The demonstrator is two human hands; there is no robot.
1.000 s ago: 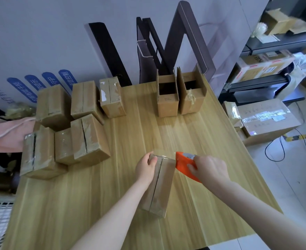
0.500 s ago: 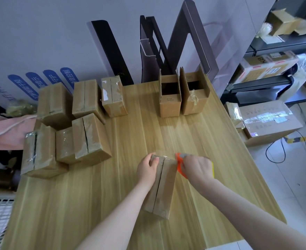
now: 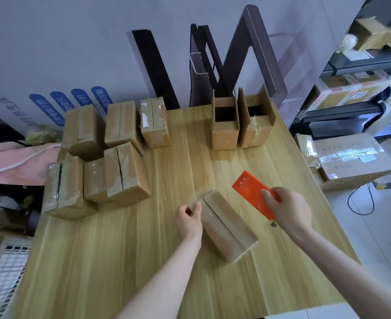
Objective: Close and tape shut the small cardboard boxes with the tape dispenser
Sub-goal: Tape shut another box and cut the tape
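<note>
- surface (image 3: 144, 261): one, pale wood, filling the middle and lower frame; it carries nine cardboard boxes in all.
- small cardboard box (image 3: 226, 229): one, lying at lower centre with its flaps closed. The seam runs along the top, diagonally from the centre toward the lower right.
- left hand (image 3: 188, 221): fingers curled, with thumb and forefinger pinched at the far left corner of the small cardboard box.
- right hand (image 3: 289, 209): right of centre, fingers wrapped round the tape dispenser.
- tape dispenser (image 3: 252, 192): one, orange, held just right of the far end of the small cardboard box and apart from it.
- taped boxes (image 3: 125, 173): six, at the left of the frame, in two rows of three and packed close together.
- open boxes (image 3: 224, 132): two, upper centre-right, upright side by side with their flaps raised.
- dark paper bags (image 3: 199, 72): standing against the wall behind the open boxes; they overlap, so the count is unclear.
- large carton (image 3: 351, 162): one, on the floor at the right edge.
</note>
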